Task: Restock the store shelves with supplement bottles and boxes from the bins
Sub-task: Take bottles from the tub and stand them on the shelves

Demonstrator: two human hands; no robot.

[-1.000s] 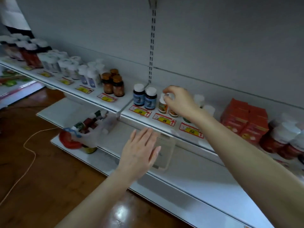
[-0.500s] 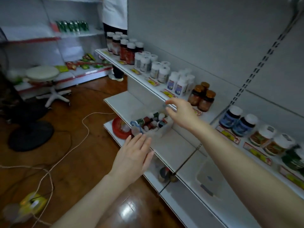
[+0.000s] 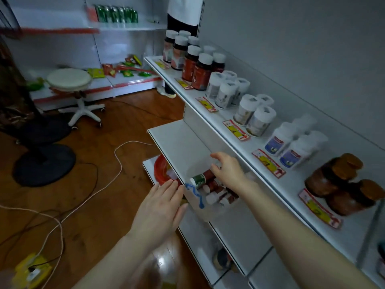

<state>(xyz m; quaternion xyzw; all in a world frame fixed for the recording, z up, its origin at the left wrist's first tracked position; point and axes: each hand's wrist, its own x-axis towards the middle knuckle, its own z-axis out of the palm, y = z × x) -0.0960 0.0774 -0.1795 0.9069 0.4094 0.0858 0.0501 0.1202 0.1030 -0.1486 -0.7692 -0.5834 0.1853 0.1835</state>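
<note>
A clear plastic bin [image 3: 205, 211] with a blue handle sits at the front of the middle shelf [image 3: 183, 142]. It holds several small supplement bottles [image 3: 201, 179], red-brown and white with green or white caps. My right hand [image 3: 227, 172] reaches into the bin from above, thumb spread and fingertips bent down onto a red-brown bottle. I see no closed grip. My left hand [image 3: 160, 207] is flat with straight fingers, just left of the bin's front wall, holding nothing. The upper shelf [image 3: 245, 147] carries rows of stocked bottles behind price tags.
Amber jars [image 3: 337, 184] stand at the right on the upper shelf. A red basin [image 3: 160, 170] lies on the bottom shelf under the bin. A white stool [image 3: 69, 80], a black fan base [image 3: 43, 161], cables [image 3: 116, 155] and a yellow power strip [image 3: 31, 270] occupy the floor. A person [image 3: 183, 13] stands at the aisle's far end.
My view swung left along the aisle. My right hand left the bottles on the upper shelf and came down into the bin. My left hand moved left to the bin's front.
</note>
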